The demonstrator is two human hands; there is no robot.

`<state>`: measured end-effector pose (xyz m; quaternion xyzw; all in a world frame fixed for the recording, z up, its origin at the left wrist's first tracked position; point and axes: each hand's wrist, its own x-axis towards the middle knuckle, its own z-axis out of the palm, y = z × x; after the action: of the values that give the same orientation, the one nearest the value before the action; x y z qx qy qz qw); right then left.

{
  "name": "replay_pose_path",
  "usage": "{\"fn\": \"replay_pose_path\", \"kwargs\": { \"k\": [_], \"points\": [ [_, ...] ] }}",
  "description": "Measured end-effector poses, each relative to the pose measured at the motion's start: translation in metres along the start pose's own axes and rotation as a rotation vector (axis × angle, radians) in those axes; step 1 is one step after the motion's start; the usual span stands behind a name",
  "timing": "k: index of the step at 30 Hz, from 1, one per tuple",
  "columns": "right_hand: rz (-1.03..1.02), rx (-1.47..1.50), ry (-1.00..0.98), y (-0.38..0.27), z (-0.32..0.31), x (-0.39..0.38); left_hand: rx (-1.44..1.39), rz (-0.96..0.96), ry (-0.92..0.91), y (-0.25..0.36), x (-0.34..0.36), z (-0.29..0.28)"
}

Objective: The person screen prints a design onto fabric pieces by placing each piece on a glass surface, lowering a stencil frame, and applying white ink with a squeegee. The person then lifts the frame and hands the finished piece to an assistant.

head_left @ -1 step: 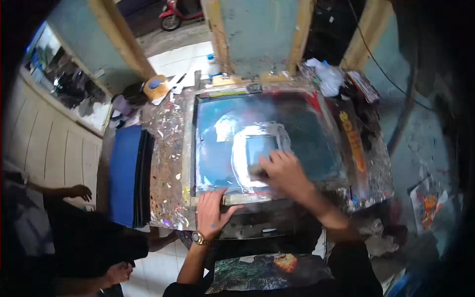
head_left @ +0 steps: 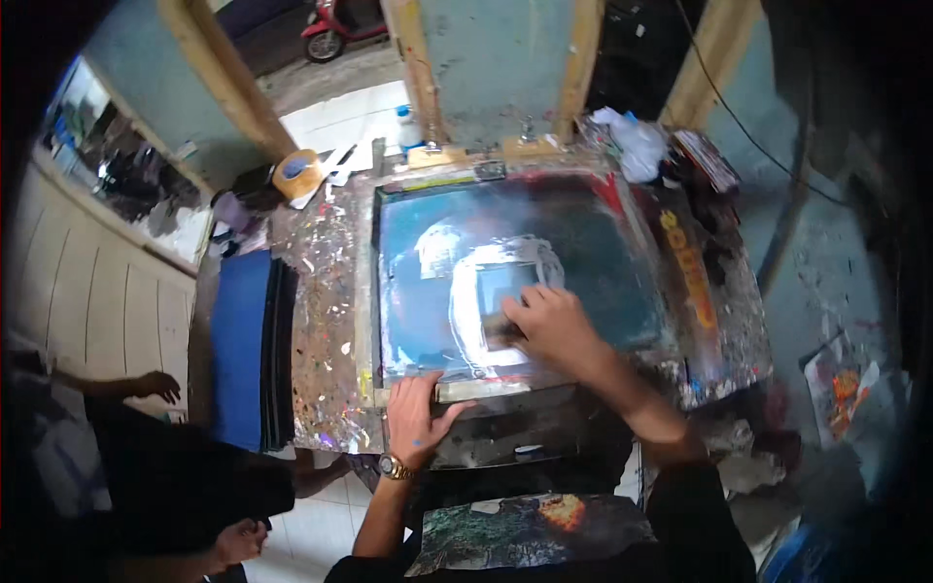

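A screen-printing frame (head_left: 367,291) lies flat on a paint-spattered table, its mesh (head_left: 612,262) blue-green with white smears round a rectangular patch in the middle. My right hand (head_left: 559,330) is closed on a small brownish squeegee (head_left: 502,336), pressed to the mesh at the lower part of that patch. The fingers hide much of the squeegee. On the frame's near rail lies my left hand (head_left: 412,418), fingers stretched over the edge and thumb spread to the side. A watch is on that wrist.
Stacked dark blue sheets (head_left: 241,350) lie at the table's left, below a tape roll (head_left: 296,170). Hinge clamps (head_left: 435,155) stand at the far edge, near a white plastic bag (head_left: 639,146). Another person's hand (head_left: 238,542) shows at lower left. A picture-printed board (head_left: 535,532) is before me.
My right hand and the squeegee have shifted slightly on the mesh, up and to the left. The whole view has tilted a little. My left hand stays on the rail.
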<state>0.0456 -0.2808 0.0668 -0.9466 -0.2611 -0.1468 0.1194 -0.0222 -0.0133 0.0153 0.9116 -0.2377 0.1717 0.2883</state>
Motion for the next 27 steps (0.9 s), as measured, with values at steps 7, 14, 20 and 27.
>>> {"fn": "replay_pose_path", "kwargs": {
  "k": [7, 14, 20, 27],
  "points": [
    [-0.008, 0.069, -0.056, -0.019, -0.009, -0.022, -0.004, -0.022, 0.022, -0.002, -0.004, -0.002],
    [0.001, -0.025, 0.181, 0.050, 0.045, 0.057, -0.042, 0.014, 0.064, -0.004, -0.002, 0.009],
    [-0.005, 0.060, -0.012, 0.086, 0.039, 0.104, -0.030, 0.027, 0.045, -0.016, -0.015, 0.024],
    [0.089, 0.086, 0.046, 0.026, 0.044, 0.035, -0.011, -0.002, 0.032, -0.023, -0.027, 0.030]
  ]
}}
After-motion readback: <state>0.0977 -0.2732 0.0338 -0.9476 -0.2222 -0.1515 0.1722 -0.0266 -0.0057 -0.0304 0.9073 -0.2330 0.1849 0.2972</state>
